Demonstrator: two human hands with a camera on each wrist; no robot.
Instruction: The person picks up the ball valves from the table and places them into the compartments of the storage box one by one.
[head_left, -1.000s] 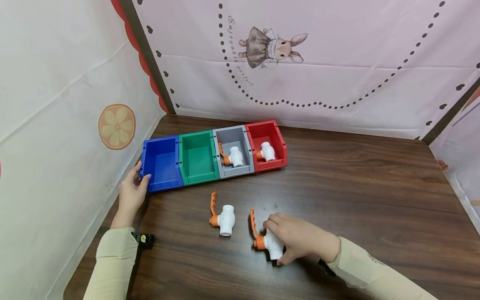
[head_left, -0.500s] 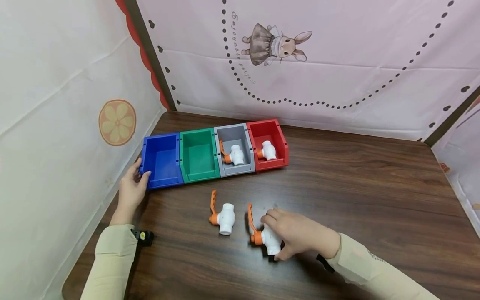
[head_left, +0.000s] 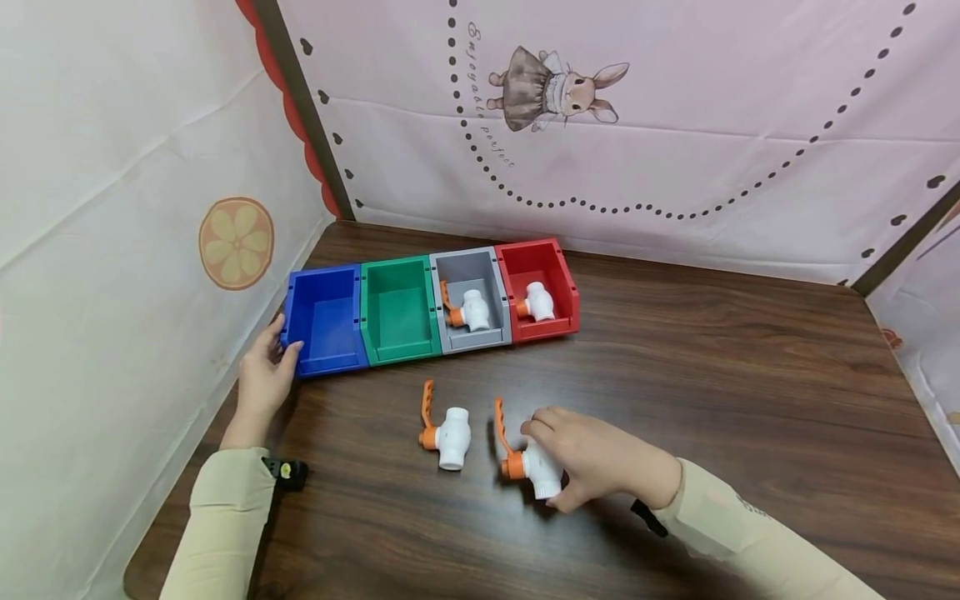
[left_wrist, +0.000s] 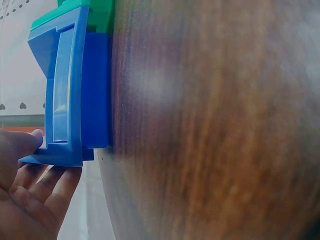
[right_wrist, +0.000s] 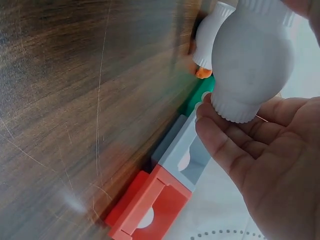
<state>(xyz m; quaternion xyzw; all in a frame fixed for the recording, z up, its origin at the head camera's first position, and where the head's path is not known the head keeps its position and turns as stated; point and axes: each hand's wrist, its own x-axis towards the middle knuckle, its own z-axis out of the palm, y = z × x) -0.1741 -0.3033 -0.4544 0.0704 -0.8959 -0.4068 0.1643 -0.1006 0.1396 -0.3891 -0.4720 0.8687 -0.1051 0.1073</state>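
Note:
My right hand (head_left: 588, 458) holds a white ball valve (head_left: 542, 471) with an orange lever handle, thumb at one pipe end and fingers at the other. In the right wrist view, the white valve body (right_wrist: 252, 60) fills the space between thumb and fingers, close over the table. My left hand (head_left: 264, 375) grips the left wall of the blue bin (head_left: 327, 367), its thumb over the rim and the other fingers outside, as the left wrist view shows at the bin's corner (left_wrist: 75, 155). Another white ball valve (head_left: 453, 439) with an orange handle lies on the table between the hands.
Joined in a row with the blue bin are a green bin (head_left: 401, 321), a grey bin (head_left: 480, 340) and a red bin (head_left: 545, 331). One valve (head_left: 474, 311) lies in the grey bin, another valve (head_left: 538, 302) in the red. Cloth-covered walls (head_left: 675, 150) stand behind and left.
The right hand has moved slightly up and away from the front with the ball valve, which has lifted a little. The left hand stays on the blue bin. The head view has shifted slightly.

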